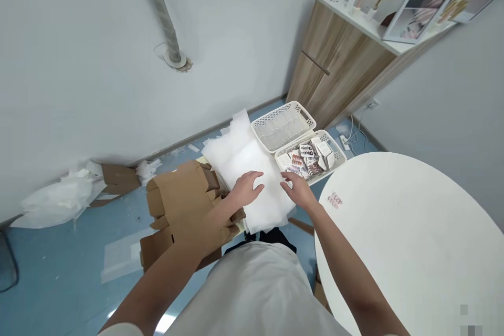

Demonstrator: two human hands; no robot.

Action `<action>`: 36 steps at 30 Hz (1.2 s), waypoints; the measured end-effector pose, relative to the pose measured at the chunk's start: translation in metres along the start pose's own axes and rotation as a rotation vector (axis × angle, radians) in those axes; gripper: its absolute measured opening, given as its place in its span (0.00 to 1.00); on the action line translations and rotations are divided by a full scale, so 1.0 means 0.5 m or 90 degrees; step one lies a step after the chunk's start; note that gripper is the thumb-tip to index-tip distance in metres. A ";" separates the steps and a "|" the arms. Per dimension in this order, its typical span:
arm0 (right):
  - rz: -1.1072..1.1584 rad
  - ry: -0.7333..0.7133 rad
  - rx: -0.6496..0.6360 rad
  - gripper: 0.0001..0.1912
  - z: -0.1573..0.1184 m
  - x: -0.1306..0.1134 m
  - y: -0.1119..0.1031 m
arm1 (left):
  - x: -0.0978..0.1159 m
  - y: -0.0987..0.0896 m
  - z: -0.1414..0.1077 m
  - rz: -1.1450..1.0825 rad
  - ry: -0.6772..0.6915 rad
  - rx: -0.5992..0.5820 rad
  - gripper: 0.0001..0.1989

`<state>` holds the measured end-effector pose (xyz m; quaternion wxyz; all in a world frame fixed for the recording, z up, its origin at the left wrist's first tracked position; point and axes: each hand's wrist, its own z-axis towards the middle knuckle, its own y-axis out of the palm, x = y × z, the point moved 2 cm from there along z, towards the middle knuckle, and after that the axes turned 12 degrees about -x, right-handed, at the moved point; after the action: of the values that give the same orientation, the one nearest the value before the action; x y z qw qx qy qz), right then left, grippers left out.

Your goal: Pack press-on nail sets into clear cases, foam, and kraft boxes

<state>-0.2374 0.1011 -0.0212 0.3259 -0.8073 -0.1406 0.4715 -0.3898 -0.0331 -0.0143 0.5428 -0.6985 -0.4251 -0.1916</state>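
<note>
My left hand (247, 189) is open over a pile of white foam sheets (240, 155), thumb and fingers apart with nothing between them. Facing it, my right hand (296, 188) is also open and holds nothing, near the right edge of the pile. Just beyond my right hand, a white basket (339, 159) holds several small nail-set packs (306, 150). A second white basket (256, 125) behind it contains clear plastic pieces (281, 126). Flattened brown cardboard boxes (183, 194) lie left of the foam, partly under my left forearm.
A round white table (401, 220) fills the right side, with a small pinkish nail set (335, 200) near its edge. A wooden cabinet (338, 52) stands at the back right. Plastic bags (65, 197) and a carton (120, 179) lie along the wall at left.
</note>
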 end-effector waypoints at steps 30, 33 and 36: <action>0.532 0.185 -0.133 0.36 0.440 0.031 0.011 | -0.107 -0.168 0.456 0.219 -0.234 -0.056 0.24; 0.614 0.168 -0.108 0.38 0.430 0.029 0.014 | -0.112 -0.167 0.446 0.231 -0.203 -0.023 0.24; 0.615 0.144 -0.079 0.38 0.426 0.033 0.020 | -0.119 -0.162 0.438 0.263 -0.181 -0.036 0.21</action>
<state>-0.4113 0.1861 -0.1120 0.0351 -0.8441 0.2576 0.4689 -0.5308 0.1495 -0.0832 0.4857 -0.8054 -0.3394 0.0118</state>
